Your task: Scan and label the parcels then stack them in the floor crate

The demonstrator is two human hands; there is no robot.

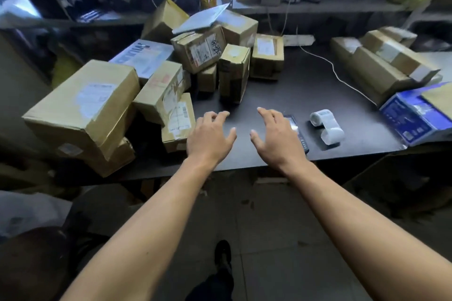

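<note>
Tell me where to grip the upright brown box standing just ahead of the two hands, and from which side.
Take the upright brown box by its two tall side faces, near the top, coming from the front. It stands on end on the dark table, taller than wide; its right face is free, but other parcels crowd its left. Both the left hand and the right hand hover open.

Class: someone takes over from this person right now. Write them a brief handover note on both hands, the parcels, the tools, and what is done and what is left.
Left hand and right hand: open, empty, over the table.
Parcels: heaped at table's left.
Scanner lies partly under the right hand; label roll lies beside it.
Done: nothing evident.
Left: scan, label, stack everything. Crate not in view.
</note>
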